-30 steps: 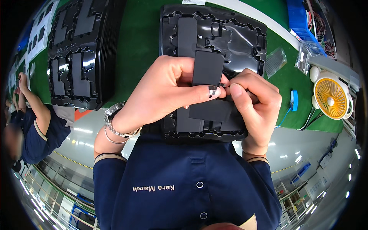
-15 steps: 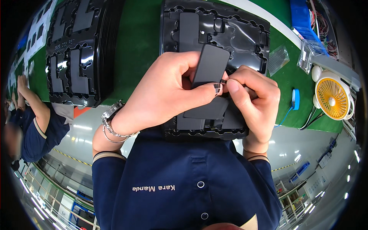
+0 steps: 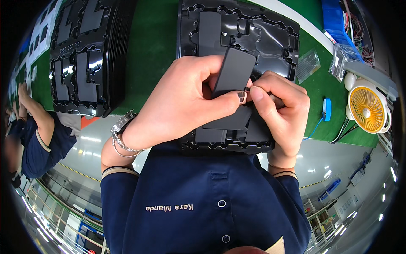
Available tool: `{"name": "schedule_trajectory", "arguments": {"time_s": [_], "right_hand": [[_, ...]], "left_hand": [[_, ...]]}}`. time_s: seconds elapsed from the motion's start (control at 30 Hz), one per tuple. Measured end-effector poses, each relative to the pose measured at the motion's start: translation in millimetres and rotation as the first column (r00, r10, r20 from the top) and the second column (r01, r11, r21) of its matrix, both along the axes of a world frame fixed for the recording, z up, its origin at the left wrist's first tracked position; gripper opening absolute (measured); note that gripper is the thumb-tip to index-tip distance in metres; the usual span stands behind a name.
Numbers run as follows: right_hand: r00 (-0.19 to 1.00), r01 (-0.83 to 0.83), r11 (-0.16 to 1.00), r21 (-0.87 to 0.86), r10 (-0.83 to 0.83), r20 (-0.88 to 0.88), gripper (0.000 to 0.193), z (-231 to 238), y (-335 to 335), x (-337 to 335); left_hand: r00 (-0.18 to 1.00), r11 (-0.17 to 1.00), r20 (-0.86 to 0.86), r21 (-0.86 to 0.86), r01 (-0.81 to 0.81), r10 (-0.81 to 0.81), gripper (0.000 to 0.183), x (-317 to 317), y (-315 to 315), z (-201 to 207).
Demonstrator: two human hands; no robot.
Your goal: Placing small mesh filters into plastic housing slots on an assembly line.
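My left hand [image 3: 182,99] is closed round a flat, dark grey, L-shaped piece [image 3: 235,70] that looks like a battery pack, its thumb lying across the face. One arm of the piece points away from me; the other [image 3: 230,118] extends below the thumb. At the inner right edge, my right hand [image 3: 279,103] pinches a small dark tab between thumb and forefinger, and those fingertips mostly cover it. Beneath both hands is a black moulded plastic tray [image 3: 270,46]. Another dark grey pack [image 3: 209,34] lies in its upper left recess.
A tall stack of similar black trays [image 3: 114,59] stands to the left on the green mat [image 3: 148,34]. On the right are clear plastic bags [image 3: 308,65], a blue bin [image 3: 338,25], a blue corded item [image 3: 326,109] and a yellow-and-white fan [image 3: 366,108]. A co-worker [image 3: 40,131] is at far left.
The held pack has shifted very slightly, its far end tilting a little to the right. Both hands keep nearly the same grip and place.
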State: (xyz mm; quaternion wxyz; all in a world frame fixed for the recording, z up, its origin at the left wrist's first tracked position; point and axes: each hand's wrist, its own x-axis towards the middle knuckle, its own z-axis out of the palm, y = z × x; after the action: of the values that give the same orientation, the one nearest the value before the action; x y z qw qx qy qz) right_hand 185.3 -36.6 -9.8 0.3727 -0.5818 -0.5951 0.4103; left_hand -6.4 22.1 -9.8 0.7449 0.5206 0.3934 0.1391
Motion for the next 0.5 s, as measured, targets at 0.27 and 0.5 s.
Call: {"name": "schedule_trajectory", "arguments": {"time_s": [0.27,0.5], "right_hand": [[0.977,0.011,0.996,0.086,-0.029,0.212,0.012,-5.5,-1.5,1.3],[0.953,0.303,0.950,0.077,-0.303,-0.009,0.018,-10.3,-12.9,25.4]], "left_hand": [[0.996,0.998,-0.086,0.050,0.032,-0.028,0.019,0.0,0.6,-3.0],[0.997,0.984,0.066,0.177,0.021,-0.034,0.018,10.9,8.3,-13.3]]}}
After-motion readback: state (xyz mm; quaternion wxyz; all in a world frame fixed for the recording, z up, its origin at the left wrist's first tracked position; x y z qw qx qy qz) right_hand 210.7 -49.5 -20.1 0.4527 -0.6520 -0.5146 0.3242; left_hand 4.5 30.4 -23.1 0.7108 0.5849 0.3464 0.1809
